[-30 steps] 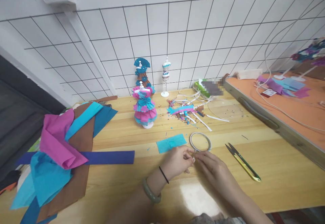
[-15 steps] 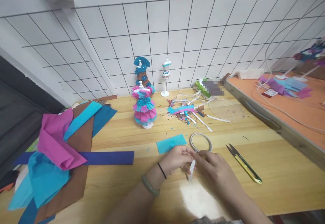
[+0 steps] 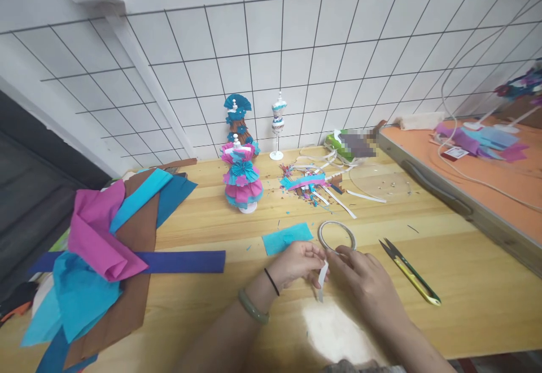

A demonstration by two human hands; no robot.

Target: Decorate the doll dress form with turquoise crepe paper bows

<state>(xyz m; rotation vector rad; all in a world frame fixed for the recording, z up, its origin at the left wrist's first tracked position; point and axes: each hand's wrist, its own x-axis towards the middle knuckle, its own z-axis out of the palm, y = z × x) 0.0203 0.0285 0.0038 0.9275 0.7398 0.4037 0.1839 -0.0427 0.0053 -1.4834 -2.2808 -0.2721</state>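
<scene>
Between the thumb and fingers of my left hand (image 3: pixel 302 263) hangs a short white strip of tape (image 3: pixel 322 274), its lower end loose above the table. My right hand (image 3: pixel 362 277) is close beside it on the right, fingertips bent together near the strip's upper end; what they pinch, if anything, is hidden. Just beyond the hands lies a thin roll of tape (image 3: pixel 322 227), partly covered by the right fingers. A light blue crepe paper rectangle (image 3: pixel 282 240) lies behind my left hand. To the right are yellow and green thread snips (image 3: pixel 410 274), blades pointing away.
At left lie heaped crepe paper sheets (image 3: pixel 95 232). A small dress form in a pink and blue paper dress (image 3: pixel 242 178) stands with two others before the gridded wall. Paper scraps (image 3: pixel 311 184) are spread behind the tape roll. A raised orange surface (image 3: pixel 491 181) borders the right.
My right fingertips have drawn slightly away from my left hand. The white strip has turned a little in the left fingers, and more of its upper end shows.
</scene>
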